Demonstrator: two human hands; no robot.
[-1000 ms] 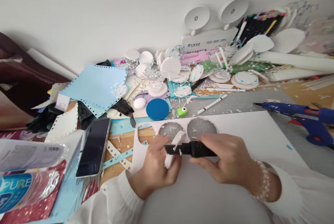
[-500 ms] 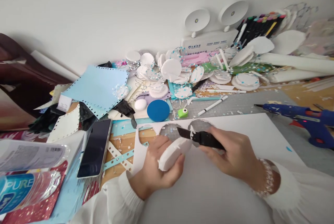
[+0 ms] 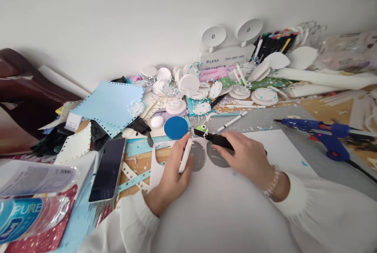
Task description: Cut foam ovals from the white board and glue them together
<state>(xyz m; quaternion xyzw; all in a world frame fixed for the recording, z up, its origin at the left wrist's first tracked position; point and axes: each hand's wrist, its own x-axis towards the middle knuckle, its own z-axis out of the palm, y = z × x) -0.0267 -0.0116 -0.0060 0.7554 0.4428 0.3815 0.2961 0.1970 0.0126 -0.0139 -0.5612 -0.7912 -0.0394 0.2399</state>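
Note:
My left hand is closed on a white foam disc, held upright so its edge faces me. In my right hand is a black utility knife, its dark blade pointing left, close to the top of the disc. Both hands are over a white foam sheet with round holes cut along its far edge. Just beyond the disc lies a blue round lid. A small green craft punch sits behind the blade.
A phone and water bottle lie at left. A blue glue gun rests on the grey cutting mat at right. White discs with beaded wire pile up behind, before a twin-lamp emergency light.
My left hand has turned the foam disc from tilted to nearly edge-on. The knife has shifted left, and the view has swung slightly right.

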